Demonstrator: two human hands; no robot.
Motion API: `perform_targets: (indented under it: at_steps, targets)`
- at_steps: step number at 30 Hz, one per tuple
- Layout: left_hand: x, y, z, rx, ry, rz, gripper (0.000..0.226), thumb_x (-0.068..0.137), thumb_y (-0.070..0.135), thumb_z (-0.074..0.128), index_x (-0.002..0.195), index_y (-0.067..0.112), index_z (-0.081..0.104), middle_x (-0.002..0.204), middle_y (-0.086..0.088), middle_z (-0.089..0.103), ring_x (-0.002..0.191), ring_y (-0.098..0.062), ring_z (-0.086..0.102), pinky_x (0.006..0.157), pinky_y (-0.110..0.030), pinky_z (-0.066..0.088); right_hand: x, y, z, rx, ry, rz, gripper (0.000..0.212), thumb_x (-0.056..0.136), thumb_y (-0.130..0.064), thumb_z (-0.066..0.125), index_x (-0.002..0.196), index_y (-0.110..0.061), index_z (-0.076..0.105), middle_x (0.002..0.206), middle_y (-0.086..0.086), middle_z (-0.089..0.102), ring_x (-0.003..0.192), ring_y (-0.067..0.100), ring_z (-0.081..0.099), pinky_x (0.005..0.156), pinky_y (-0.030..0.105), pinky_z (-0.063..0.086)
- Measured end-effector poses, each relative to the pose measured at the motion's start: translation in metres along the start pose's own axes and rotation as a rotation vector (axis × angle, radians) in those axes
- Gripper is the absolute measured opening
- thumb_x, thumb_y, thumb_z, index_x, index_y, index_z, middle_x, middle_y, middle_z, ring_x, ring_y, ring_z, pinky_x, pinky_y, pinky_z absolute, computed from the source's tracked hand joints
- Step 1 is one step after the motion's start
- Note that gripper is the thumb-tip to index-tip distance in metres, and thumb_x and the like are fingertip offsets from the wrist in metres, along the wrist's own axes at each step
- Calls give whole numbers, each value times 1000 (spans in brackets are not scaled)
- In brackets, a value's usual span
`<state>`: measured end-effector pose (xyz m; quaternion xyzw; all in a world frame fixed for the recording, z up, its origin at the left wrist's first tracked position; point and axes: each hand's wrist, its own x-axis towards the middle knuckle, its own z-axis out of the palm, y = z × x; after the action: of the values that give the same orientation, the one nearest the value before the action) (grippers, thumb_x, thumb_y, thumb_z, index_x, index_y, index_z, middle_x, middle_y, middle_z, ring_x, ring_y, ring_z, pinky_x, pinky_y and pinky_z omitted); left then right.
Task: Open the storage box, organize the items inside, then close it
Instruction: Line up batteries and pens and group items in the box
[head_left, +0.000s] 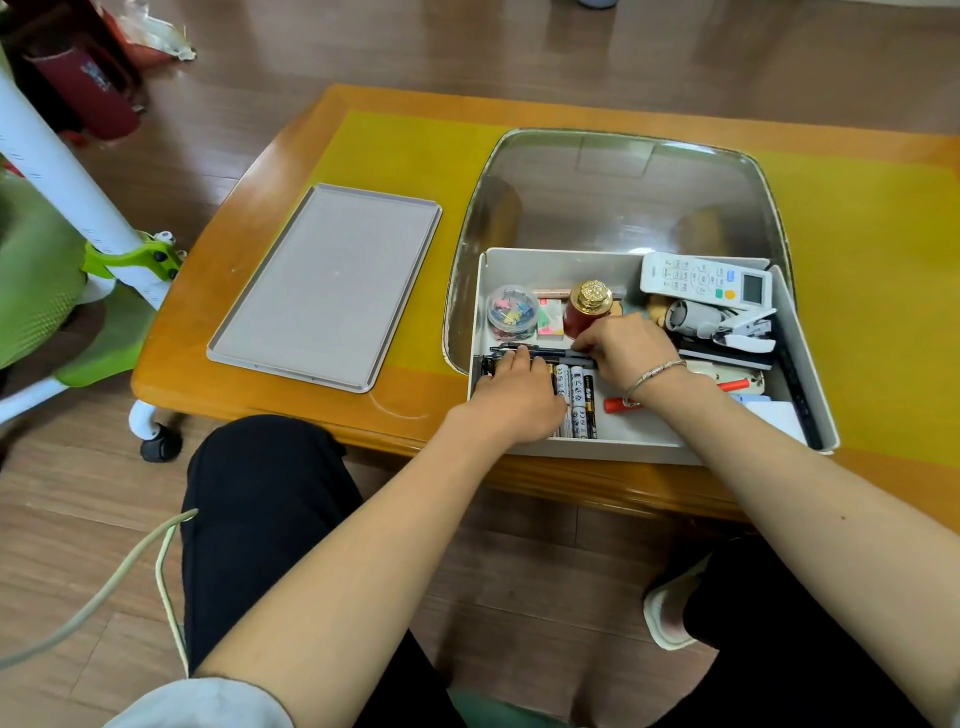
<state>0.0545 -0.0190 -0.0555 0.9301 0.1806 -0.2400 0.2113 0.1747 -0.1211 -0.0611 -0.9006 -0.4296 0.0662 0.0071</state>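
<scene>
On the bench (218, 364), storage box (802, 358) sits open, lid (324, 283) set aside to its left. Organizing step under way: left hand (511, 387) lies flat on the batteries (576, 395); right hand (626, 348), fingers curled, pinches the pens (519, 349). Next, judged: align pens beside the batteries.
</scene>
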Motion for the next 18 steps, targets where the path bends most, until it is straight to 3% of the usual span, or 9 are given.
perform_targets:
  at_steps: [8,13,16,18]
  targets:
    - [3,-2,1,15,107,75,68,98,34,39,153,15,4,161,-7,-5,148,-25,-7,117,-48,6,1,1,-2,-32,-30,-30,28,87,-19,57,107,-35,67,106,-1,69,94,27,63,79,36,53]
    - [6,-4,0,76,73,63,66,98,34,37,154,20,6,161,-6,-4,148,-26,-7,116,-52,2,-5,6,-9,123,5,-27,27,89,-9,55,109,-21,70,111,4,69,101,27,62,87,35,49]
    - [6,-5,0,87,98,69,66,97,35,40,153,21,9,161,-8,0,147,-30,-5,116,-51,3,-16,13,-20,235,80,14,18,85,-10,62,100,-14,72,102,7,70,96,26,64,87,34,48]
    - [5,-4,1,99,120,69,65,96,38,42,153,20,14,160,-9,5,147,-32,-2,116,-52,5,-25,15,-25,207,-24,44,9,83,-15,67,90,-16,72,91,4,71,88,23,65,82,31,49]
